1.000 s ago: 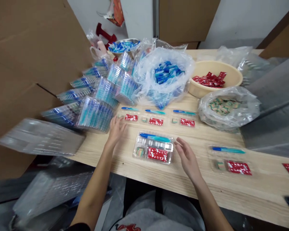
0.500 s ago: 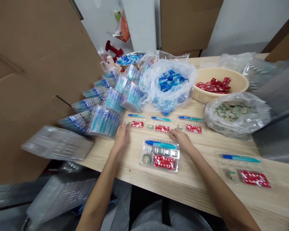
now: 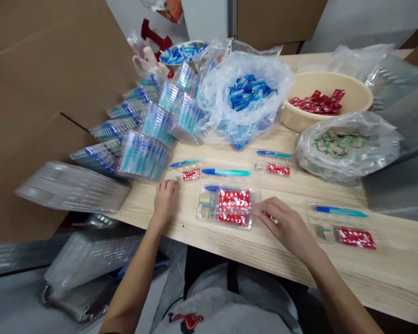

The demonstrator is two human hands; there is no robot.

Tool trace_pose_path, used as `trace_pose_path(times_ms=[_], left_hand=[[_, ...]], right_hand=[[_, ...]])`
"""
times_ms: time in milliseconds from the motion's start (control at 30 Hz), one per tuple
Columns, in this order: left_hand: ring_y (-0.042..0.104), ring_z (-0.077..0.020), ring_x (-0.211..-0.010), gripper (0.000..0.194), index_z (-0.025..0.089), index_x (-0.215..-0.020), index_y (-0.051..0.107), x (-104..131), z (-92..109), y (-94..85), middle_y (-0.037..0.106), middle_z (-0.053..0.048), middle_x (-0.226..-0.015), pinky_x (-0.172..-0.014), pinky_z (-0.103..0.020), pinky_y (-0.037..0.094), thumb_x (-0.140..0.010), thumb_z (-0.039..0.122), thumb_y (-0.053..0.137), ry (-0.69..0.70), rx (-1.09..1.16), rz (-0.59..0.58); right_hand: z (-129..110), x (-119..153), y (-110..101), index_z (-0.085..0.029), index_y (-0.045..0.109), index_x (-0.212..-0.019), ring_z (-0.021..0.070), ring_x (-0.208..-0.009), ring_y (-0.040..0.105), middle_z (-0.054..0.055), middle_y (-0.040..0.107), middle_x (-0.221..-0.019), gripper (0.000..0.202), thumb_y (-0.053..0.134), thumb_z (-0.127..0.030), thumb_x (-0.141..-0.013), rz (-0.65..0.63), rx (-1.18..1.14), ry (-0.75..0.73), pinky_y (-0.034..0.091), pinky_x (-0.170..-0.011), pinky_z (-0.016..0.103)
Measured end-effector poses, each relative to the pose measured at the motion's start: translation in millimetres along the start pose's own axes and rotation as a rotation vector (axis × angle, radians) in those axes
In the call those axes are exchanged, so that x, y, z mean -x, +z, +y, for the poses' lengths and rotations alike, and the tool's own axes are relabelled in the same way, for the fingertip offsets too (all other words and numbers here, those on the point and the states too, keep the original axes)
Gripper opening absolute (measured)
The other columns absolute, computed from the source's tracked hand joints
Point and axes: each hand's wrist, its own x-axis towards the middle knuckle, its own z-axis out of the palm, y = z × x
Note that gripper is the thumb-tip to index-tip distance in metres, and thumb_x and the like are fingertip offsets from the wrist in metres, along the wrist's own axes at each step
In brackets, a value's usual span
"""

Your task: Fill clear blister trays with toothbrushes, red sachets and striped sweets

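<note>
- Right hand (image 3: 282, 225) pinches 1 clear tray (image 3: 226, 182) by its right edge, above a 2nd tray (image 3: 214, 219) on the table (image 3: 294, 191).
- Left hand (image 3: 165, 200) rests, fingers curled, beside the left tray (image 3: 181, 170); whether it grips, the view cannot tell.
- Held at just 1 edge, the clear tray could tilt or slip, spilling its pen (image 3: 226, 172), packet (image 3: 234, 198) and block (image 3: 205, 199).
- The clear tray's long axis runs left to right, as does its pen, dark-blue end left.
</note>
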Motion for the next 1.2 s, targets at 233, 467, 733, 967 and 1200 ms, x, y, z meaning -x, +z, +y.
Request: trace_pose_path(times_ms=[233,467,733,967,1200], left_hand=[[0.057,-0.0239,-0.097,0.015,0.017,-0.092,0.060,0.2,-0.7,-6.8,0.054,-0.013,-0.108,-0.082,-0.040,0.050,-0.085,0.024,0.049,-0.108,0.071,0.002],[0.059,-0.0226,-0.093,0.013,0.016,-0.088,0.056,-1.2,1.8,-39.5,0.054,-0.012,-0.105,-0.079,-0.039,0.052,-0.084,0.027,0.050,-0.097,0.112,0.049],[0.060,-0.0211,-0.099,0.013,0.018,-0.093,0.053,21.8,53.6,-119.2,0.059,-0.012,-0.114,-0.076,-0.034,0.053,-0.090,0.031,0.050,0.039,0.093,0.219],[0.061,-0.0196,-0.103,0.006,0.019,-0.097,0.051,53.8,113.2,-119.2,0.063,-0.009,-0.111,-0.086,-0.034,0.050,-0.091,0.019,0.051,0.371,0.069,0.053],[0.060,-0.0233,-0.100,0.009,0.014,-0.098,0.053,55.9,119.1,-97.8,0.064,-0.015,-0.108,-0.084,-0.037,0.051,-0.089,0.012,0.052,0.570,-0.097,0.071]], right_hand=[[-10.7,31.8,24.3,-0.018,0.065,-0.096,0.0149,-0.069,0.066,0.005,0.067,-0.081,0.026,0.040,-0.026,-0.096,-0.027,0.225,-0.037,0.053,-0.061,0.025],[-9.5,35.8,30.8,-0.017,0.065,-0.100,0.0144,-0.069,0.065,0.006,0.068,-0.081,0.024,0.044,-0.027,-0.095,0.029,0.249,-0.043,0.053,-0.062,0.025],[-12.8,42.7,36.9,-0.017,0.066,-0.100,0.0152,-0.072,0.066,0.006,0.070,-0.083,0.020,0.048,-0.024,-0.093,0.045,0.199,-0.032,0.055,-0.062,0.026],[-11.9,48.8,39.6,-0.017,0.065,-0.104,0.0178,-0.077,0.067,0.008,0.070,-0.089,0.019,0.051,-0.023,-0.092,0.033,0.054,0.014,0.057,-0.065,0.030],[9.2,47.1,3.0,-0.021,0.065,-0.091,0.0149,-0.073,0.064,0.004,0.068,-0.081,0.011,0.054,-0.021,-0.090,0.165,-0.100,0.234,0.054,-0.062,0.026]])
